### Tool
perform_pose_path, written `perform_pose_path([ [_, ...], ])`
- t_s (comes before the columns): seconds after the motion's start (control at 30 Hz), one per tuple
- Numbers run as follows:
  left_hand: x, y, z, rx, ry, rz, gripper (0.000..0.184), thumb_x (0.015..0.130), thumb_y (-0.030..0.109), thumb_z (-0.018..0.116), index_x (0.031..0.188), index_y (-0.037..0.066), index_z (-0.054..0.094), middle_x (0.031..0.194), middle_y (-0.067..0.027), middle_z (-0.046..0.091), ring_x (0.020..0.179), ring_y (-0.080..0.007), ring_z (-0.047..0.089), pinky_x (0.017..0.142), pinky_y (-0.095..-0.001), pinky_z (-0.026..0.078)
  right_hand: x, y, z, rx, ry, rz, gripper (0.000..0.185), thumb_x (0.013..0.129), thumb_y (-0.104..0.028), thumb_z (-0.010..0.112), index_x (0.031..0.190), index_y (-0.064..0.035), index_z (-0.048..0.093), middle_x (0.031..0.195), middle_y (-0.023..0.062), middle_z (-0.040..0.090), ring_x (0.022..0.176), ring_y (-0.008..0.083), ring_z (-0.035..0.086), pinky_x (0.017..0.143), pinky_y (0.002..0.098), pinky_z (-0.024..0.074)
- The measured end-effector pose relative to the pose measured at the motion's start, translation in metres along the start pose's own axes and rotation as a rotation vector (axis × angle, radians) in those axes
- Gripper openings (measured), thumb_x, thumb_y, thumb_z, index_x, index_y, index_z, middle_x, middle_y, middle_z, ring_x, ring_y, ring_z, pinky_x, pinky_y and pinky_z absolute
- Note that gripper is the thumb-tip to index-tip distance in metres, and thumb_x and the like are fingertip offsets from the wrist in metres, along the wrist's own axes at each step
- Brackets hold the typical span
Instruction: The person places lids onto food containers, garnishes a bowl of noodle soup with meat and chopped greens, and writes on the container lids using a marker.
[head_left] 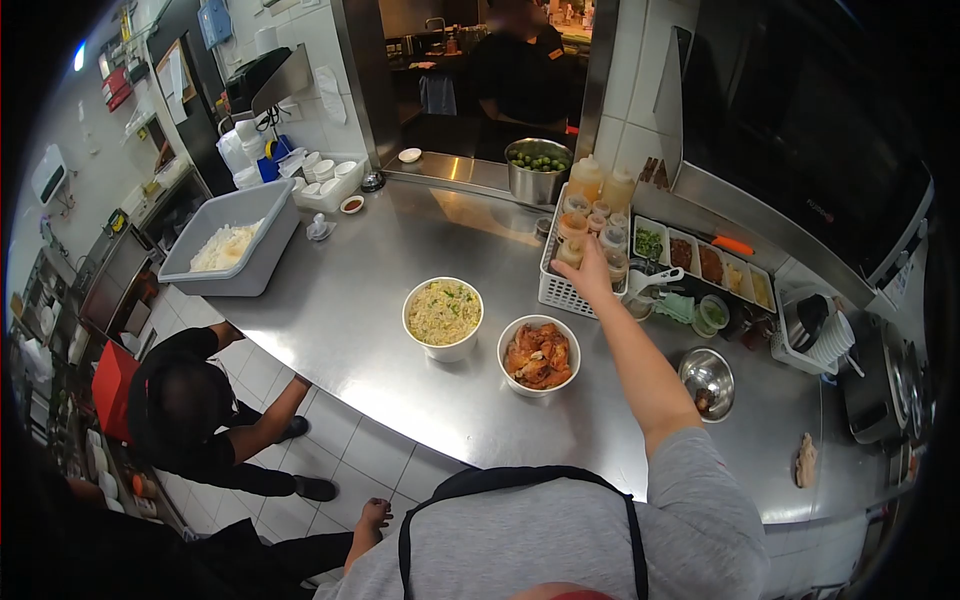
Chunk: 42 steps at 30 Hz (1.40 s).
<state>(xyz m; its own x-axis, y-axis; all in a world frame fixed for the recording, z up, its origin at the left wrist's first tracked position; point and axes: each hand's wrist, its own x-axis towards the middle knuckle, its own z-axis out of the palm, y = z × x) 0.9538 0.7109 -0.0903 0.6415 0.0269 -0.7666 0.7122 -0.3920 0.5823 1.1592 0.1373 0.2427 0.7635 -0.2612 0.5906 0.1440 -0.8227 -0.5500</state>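
My right hand (588, 270) reaches into a white perforated basket (572, 293) of sauce bottles, its fingers wrapped round a squeeze bottle (570, 250) with pale contents. Low beside my body, away from the counter, my left hand (376, 513) hangs with its fingers curled in and nothing visible in it. On the steel counter (400, 395) in front of me stand a white bowl of fried rice (443, 312) with green bits and a white bowl of glazed chicken pieces (539, 356). The chicken bowl is nearer to my right forearm.
A grey tub (270, 250) of white rice stands at left. Behind are a metal pot of green limes (540, 170) and a topping tray (705, 262). A steel mixing bowl (707, 384) lies right of my arm. One co-worker (190, 400) stands at the left; another person (520, 70) is beyond the pass window.
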Motion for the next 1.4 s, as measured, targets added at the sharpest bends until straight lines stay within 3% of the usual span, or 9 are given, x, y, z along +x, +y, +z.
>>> perform_pose_path([
  [0.2, -0.017, 0.009, 0.001, 0.042, -0.017, -0.04, 0.019, 0.081, 0.018, 0.053, 0.098, 0.009, 0.049, 0.078, -0.0055, 0.056, 0.068, -0.0258, 0.061, 0.057, -0.0432, 0.045, -0.02, 0.005, -0.003, -0.023, -0.058, 0.059, 0.055, 0.068, -0.022, 0.071, 0.11, 0.0012, 0.044, 0.105, 0.0207, 0.049, 0.102, 0.0347, 0.047, 0.086, 0.0398, 0.0383],
  [0.3, -0.025, 0.02, 0.005, 0.04, -0.022, -0.053, 0.019, 0.081, 0.017, 0.052, 0.097, 0.009, 0.049, 0.077, -0.0054, 0.055, 0.067, -0.0255, 0.061, 0.055, -0.0419, 0.044, -0.029, -0.014, -0.032, -0.142, 0.178, -0.156, 0.052, 0.07, -0.019, 0.07, 0.111, -0.0008, 0.045, 0.11, 0.0188, 0.047, 0.105, 0.0325, 0.044, 0.087, 0.0403, 0.0374],
  [0.37, -0.033, 0.027, 0.008, 0.052, -0.007, -0.07, 0.019, 0.082, 0.018, 0.051, 0.098, 0.009, 0.049, 0.077, -0.0055, 0.055, 0.068, -0.0254, 0.061, 0.056, -0.0425, 0.045, -0.036, -0.011, -0.044, -0.263, 0.428, 0.158, 0.06, 0.066, -0.023, 0.072, 0.116, -0.0064, 0.043, 0.117, 0.0147, 0.044, 0.11, 0.0318, 0.042, 0.089, 0.043, 0.035],
  [0.5, -0.027, 0.026, 0.009, 0.105, -0.012, -0.071, 0.021, 0.085, 0.022, 0.049, 0.1, 0.008, 0.048, 0.079, -0.0059, 0.055, 0.069, -0.0256, 0.06, 0.06, -0.0454, 0.046, -0.038, 0.001, -0.044, -0.414, 0.104, 0.474, 0.073, 0.062, -0.033, 0.075, 0.121, -0.0098, 0.039, 0.119, 0.0116, 0.044, 0.111, 0.0293, 0.043, 0.087, 0.0494, 0.0335],
  [0.77, 0.002, 0.025, 0.018, 0.124, -0.036, -0.027, 0.023, 0.085, 0.024, 0.051, 0.101, 0.008, 0.048, 0.083, -0.0069, 0.057, 0.072, -0.0262, 0.061, 0.062, -0.0466, 0.047, -0.018, 0.021, -0.035, -0.411, -0.004, 0.646, 0.08, 0.052, -0.04, 0.079, 0.116, -0.0074, 0.044, 0.114, 0.0123, 0.053, 0.109, 0.0296, 0.046, 0.087, 0.0499, 0.0352],
  [1.07, 0.038, -0.038, 0.013, -0.044, -0.013, -0.18, 0.015, 0.084, 0.019, 0.05, 0.096, 0.009, 0.049, 0.076, -0.0056, 0.053, 0.066, -0.0233, 0.058, 0.058, -0.0427, 0.043, -0.002, -0.016, -0.106, 0.031, 0.288, 0.194, 0.07, 0.053, -0.029, 0.082, 0.109, -0.0025, 0.05, 0.105, 0.0132, 0.057, 0.098, 0.026, 0.055, 0.084, 0.0349, 0.0433],
  [1.23, 0.044, -0.042, 0.012, -0.085, -0.064, -0.146, 0.014, 0.085, 0.018, 0.049, 0.096, 0.009, 0.049, 0.078, -0.0057, 0.054, 0.066, -0.0245, 0.058, 0.058, -0.0425, 0.043, -0.009, -0.045, -0.133, 0.851, 0.189, 0.279, 0.059, 0.064, -0.016, 0.077, 0.114, -0.0036, 0.047, 0.104, 0.0059, 0.057, 0.098, 0.0141, 0.053, 0.084, 0.0278, 0.0413],
  [1.3, 0.047, -0.033, 0.015, -0.09, -0.062, -0.128, 0.015, 0.085, 0.018, 0.049, 0.097, 0.009, 0.048, 0.078, -0.0057, 0.054, 0.067, -0.0247, 0.058, 0.058, -0.0424, 0.043, -0.016, -0.038, -0.137, 0.904, 0.12, 0.31, 0.058, 0.066, -0.013, 0.074, 0.116, -0.0058, 0.046, 0.105, 0.0053, 0.057, 0.098, 0.0143, 0.053, 0.086, 0.0269, 0.0404],
  [1.4, 0.039, -0.004, 0.013, -0.109, -0.069, -0.116, 0.017, 0.085, 0.019, 0.049, 0.099, 0.009, 0.048, 0.078, -0.0058, 0.054, 0.068, -0.0249, 0.059, 0.057, -0.0422, 0.044, -0.026, -0.042, -0.14, 0.76, -0.267, 0.374, 0.055, 0.065, -0.012, 0.07, 0.115, -0.0042, 0.046, 0.099, 0.0083, 0.059, 0.091, 0.0179, 0.059, 0.08, 0.0303, 0.0454],
])
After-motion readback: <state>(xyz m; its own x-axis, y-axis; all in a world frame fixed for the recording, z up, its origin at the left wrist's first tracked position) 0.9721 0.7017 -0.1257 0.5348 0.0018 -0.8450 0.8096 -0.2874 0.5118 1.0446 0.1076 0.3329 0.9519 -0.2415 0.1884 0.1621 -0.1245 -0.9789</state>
